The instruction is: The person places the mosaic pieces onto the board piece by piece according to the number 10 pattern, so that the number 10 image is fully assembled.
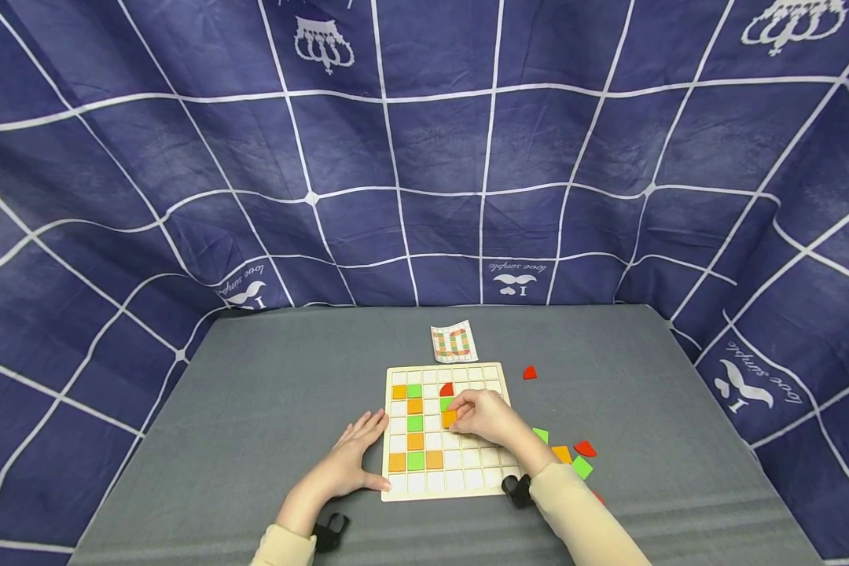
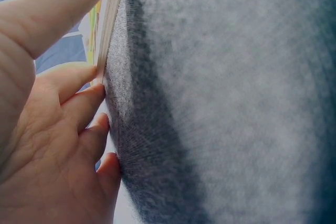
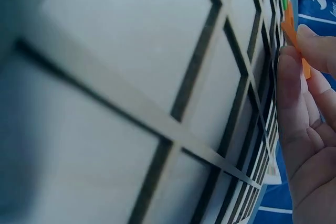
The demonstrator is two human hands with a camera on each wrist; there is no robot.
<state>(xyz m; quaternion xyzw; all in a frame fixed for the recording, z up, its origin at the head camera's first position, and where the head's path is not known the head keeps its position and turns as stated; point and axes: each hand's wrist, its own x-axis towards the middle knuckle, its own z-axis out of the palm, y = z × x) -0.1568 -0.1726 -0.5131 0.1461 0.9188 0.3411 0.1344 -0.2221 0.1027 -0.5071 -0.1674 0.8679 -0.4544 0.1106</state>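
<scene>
A wooden grid board (image 1: 434,481) lies on the table, with orange and green square tiles in some of its cells. My right hand (image 1: 486,415) pinches an orange square tile (image 1: 449,419) over the board, just below a green tile (image 1: 446,404) and a red quarter-round tile (image 1: 446,389). In the right wrist view the orange tile (image 3: 306,68) sits tilted between thumb and fingers. My left hand (image 1: 345,462) is spread at the board's left edge, thumb and fingertips touching it; the left wrist view shows the fingers (image 2: 86,103) against that edge.
Behind the board lies a paper pattern card (image 1: 454,343). A red quarter-round piece (image 1: 530,373) is to the right. Loose tiles, including a green square (image 1: 582,468) and a red piece (image 1: 585,449), lie near my right forearm. A blue curtain (image 1: 439,220) stands behind the grey table (image 1: 290,369).
</scene>
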